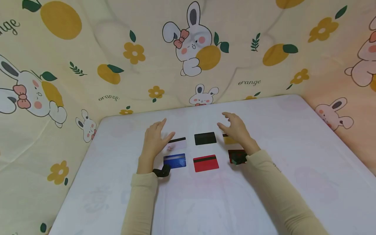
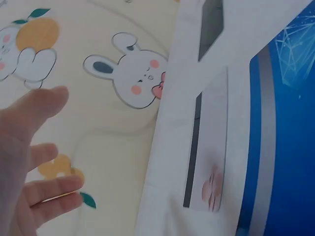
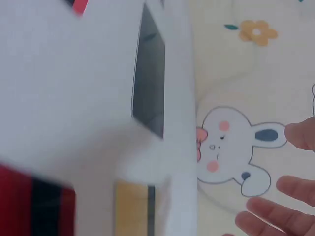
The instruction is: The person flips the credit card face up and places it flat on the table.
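Observation:
Several cards lie flat in two rows on the white table. In the head view the far row has a pale card (image 1: 177,144) with a dark stripe, a black card (image 1: 205,138) and a gold card (image 1: 229,139). Nearer are a blue card (image 1: 175,161), a red card (image 1: 206,163) and a dark red card (image 1: 233,156), partly covered by the right wrist's camera. My left hand (image 1: 154,139) hovers by the pale card, thumb and fingers spread, holding nothing. Over the gold card my right hand (image 1: 236,129) is raised, fingers apart and nothing in them.
The white table (image 1: 194,202) runs back to a cloth backdrop (image 1: 176,94) printed with rabbits, oranges and flowers. Dark wrist cameras sit at both cuffs, the left one (image 1: 162,171) beside the blue card's near edge.

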A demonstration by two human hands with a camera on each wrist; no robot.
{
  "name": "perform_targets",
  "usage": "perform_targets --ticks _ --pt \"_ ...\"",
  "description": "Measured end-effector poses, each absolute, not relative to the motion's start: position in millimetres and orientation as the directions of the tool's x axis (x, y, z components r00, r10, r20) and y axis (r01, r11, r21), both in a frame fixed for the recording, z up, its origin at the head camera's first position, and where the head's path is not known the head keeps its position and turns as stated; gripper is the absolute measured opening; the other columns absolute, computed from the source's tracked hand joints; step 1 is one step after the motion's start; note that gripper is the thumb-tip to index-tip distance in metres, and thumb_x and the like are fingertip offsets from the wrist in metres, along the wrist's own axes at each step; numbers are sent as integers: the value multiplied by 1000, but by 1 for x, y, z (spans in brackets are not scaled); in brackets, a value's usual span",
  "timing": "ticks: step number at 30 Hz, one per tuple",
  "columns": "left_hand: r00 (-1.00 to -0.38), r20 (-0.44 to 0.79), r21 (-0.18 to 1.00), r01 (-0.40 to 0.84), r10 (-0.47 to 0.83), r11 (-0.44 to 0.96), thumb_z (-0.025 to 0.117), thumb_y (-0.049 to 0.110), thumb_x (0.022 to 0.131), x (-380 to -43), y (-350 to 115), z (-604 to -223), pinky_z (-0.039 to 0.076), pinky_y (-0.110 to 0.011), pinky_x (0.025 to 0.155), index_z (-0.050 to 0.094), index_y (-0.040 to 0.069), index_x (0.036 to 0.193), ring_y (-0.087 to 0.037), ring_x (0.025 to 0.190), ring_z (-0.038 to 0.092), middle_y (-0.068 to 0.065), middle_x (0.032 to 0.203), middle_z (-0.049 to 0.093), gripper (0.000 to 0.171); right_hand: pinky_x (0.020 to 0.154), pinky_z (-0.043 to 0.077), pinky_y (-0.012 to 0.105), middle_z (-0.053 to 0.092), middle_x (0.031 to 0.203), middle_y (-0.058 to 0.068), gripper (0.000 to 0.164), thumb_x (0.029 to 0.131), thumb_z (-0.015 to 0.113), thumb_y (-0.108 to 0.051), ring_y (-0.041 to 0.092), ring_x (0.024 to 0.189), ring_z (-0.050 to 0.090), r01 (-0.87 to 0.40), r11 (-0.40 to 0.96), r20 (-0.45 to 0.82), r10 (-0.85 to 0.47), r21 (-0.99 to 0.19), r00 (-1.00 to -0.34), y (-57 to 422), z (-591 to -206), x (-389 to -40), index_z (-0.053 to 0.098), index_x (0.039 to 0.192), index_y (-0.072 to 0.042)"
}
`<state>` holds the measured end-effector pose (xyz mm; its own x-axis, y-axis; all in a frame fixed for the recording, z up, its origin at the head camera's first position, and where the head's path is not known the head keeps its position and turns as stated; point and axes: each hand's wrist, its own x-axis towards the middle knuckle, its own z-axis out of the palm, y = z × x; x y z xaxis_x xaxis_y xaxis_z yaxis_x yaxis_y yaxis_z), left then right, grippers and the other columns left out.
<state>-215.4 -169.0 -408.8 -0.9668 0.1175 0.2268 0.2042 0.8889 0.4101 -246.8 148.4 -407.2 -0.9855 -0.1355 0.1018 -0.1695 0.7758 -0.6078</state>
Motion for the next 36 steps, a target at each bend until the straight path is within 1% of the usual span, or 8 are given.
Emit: perform_targets --ticks 4,8,10,15,19,26,30,36 --pt "-977 175 517 200 126 832 63 45 90 -211 -177 -412 35 -59 109 38 13 148 -39 133 44 -20 142 48 71 88 52 46 62 121 24 54 92 63 -27 36 105 60 -197 740 114 -162 -643 -980 138 -413 -243 48 136 0" --pt "-986 111 593 169 128 787 67 42 88 -208 -183 -417 37 -57 109 41 12 146 -38 132 44 -20 140 49 71 72 51 32 68 102 20 49 90 65 -26 30 88 65 -236 689 117 -215 -685 -969 124 -419 -238 54 130 1" --pt "-987 91 612 160 132 775 69 40 87 -207 -185 -419 39 -55 107 43 11 145 -37 129 46 -20 137 52 71 70 50 29 68 96 17 46 90 66 -25 28 85 65 -246 663 106 -244 -707 -964 116 -423 -236 57 126 1" --pt "-988 35 630 140 152 764 71 39 86 -208 -191 -426 42 -53 103 44 9 144 -36 122 50 -21 132 55 71 72 48 27 68 89 15 41 89 68 -22 22 79 62 -269 601 100 -299 -753 -949 99 -430 -232 61 120 3" --pt "-986 0 638 129 167 759 72 35 85 -208 -198 -432 44 -52 101 46 8 142 -35 119 53 -21 128 57 69 66 44 23 69 87 17 40 88 68 -20 17 72 58 -268 569 79 -334 -778 -939 87 -435 -234 61 119 4" --pt "-982 -74 684 78 175 726 72 32 85 -210 -204 -444 42 -51 105 47 8 142 -35 122 52 -21 129 58 67 52 41 20 69 79 16 42 88 69 -17 8 47 55 -190 535 -34 -382 -823 -924 70 -445 -237 58 123 3" --pt "-978 -60 676 106 198 729 73 30 85 -211 -206 -448 44 -50 103 49 5 140 -35 117 55 -22 124 60 65 48 41 20 66 69 9 45 87 70 -18 6 43 51 -159 538 -95 -413 -827 -906 63 -448 -238 58 125 0" --pt "-976 -78 669 98 201 737 76 31 81 -215 -207 -449 44 -49 101 52 7 138 -33 112 54 -20 119 60 66 43 38 19 51 52 -6 52 83 74 -19 4 38 43 -126 558 -156 -429 -820 -890 53 -452 -241 56 130 -4"
